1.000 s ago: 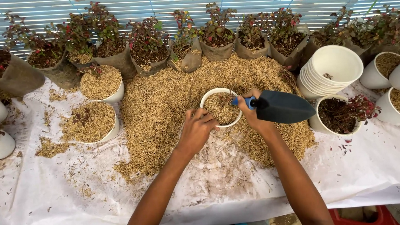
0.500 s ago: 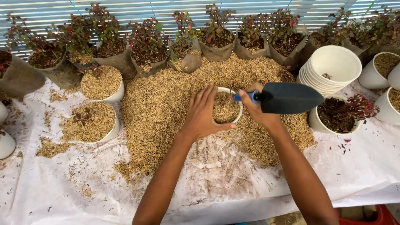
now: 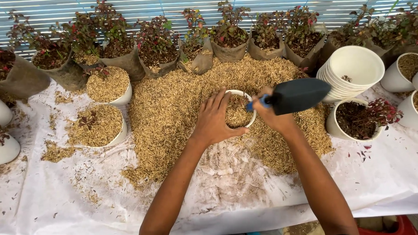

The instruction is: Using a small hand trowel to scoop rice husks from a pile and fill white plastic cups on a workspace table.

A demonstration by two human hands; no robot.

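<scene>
A white pot (image 3: 238,94) sits sunk in a big heap of rice husk (image 3: 171,109) on the white sheet, and it is partly filled with husk. My left hand (image 3: 213,119) grips its left rim with fingers spread. My right hand (image 3: 271,115) rests on the pot's right rim while holding a black trowel (image 3: 298,95) by its blue handle, the blade pointing right over the heap.
A stack of empty white pots (image 3: 353,70) stands at the right, above a white pot with a red-leaved plant (image 3: 359,119). Husk-filled pots (image 3: 108,86) sit left. A row of plants in dark grow bags (image 3: 160,45) lines the back. White sheet (image 3: 59,206) covers the table.
My left hand moved up from the heap onto the pot's rim and spread its fingers. The right hand with the trowel stayed beside the pot.
</scene>
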